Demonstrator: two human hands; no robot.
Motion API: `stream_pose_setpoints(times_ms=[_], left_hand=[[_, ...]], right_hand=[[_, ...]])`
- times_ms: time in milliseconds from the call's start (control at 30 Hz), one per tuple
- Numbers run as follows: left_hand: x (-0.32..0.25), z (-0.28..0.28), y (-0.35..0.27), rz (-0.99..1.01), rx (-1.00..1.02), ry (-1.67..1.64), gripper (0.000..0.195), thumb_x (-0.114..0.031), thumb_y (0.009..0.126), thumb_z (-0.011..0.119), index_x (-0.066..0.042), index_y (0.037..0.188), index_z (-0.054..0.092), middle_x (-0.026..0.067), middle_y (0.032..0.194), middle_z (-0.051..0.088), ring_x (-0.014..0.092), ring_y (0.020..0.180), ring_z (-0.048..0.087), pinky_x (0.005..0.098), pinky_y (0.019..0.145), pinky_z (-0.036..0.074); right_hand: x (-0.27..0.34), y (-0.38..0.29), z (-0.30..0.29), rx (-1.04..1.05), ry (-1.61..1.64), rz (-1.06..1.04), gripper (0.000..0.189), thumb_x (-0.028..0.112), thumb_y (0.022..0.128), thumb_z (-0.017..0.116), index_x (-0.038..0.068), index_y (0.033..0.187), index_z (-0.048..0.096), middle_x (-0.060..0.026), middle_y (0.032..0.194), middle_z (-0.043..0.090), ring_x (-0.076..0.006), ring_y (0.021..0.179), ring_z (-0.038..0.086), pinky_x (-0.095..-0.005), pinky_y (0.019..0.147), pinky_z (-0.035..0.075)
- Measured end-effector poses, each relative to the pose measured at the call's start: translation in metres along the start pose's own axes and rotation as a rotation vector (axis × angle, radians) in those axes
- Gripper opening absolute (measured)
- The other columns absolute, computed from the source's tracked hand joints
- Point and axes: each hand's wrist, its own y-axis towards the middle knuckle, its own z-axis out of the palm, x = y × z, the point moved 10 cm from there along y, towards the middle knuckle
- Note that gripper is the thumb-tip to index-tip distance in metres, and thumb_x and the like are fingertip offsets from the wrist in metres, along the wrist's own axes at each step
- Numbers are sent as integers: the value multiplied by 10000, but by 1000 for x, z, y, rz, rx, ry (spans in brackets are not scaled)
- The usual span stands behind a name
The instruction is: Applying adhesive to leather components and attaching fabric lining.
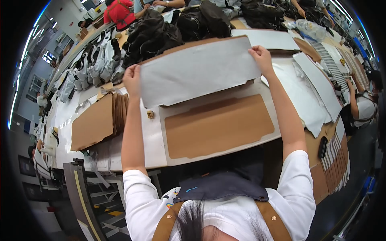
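Between my two hands a light grey sheet (pixel 199 70) is held up above the table, with a brown board edge showing along its top. My left hand (pixel 132 79) pinches its left end and my right hand (pixel 262 58) pinches the upper right corner. Beneath it, a brown cardboard panel (pixel 220 128) with notched edges lies flat on a grey board (pixel 161 120). To the left of my left forearm stands a stack of similar brown panels (pixel 92 123). The sheet hides part of the grey board's far side.
White sheets (pixel 297 87) lie at the right, beside a striped stack (pixel 334 165) and a black object (pixel 322 147). Dark bags (pixel 153 37) are heaped at the back; grey-white pieces (pixel 98 58) line the left. A small yellowish block (pixel 150 114) sits near the board. Other people work around the table.
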Motion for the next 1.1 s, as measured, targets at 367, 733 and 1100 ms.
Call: stream_pose_setpoints(times_ms=[367,733,1100], left_hand=[[105,58,-50,-280,231,249,691,-166,887,756,-57,1493,442,87,1014,638,222,881,625,371,831,517],[11,123,-66,303,251,862,686,-149,916,659,13,1522,382,208,1438,500,391,1384,426,525,1148,326],[16,144,-118,180,721,869,707,-561,1048,433,-132,1603,349,180,1682,254,332,1570,195,506,1261,161]], right_hand=[[-73,17,21,-7,-409,8,424,91,879,749,29,1270,598,-52,840,673,-141,750,614,-306,732,512],[7,-23,86,38,-1076,-496,447,55,917,560,-35,1354,536,-206,1317,605,-362,1218,581,-482,1029,443],[-26,-56,117,484,-1128,-145,875,698,1006,380,90,1626,271,-139,1712,188,-292,1580,178,-477,1265,178]])
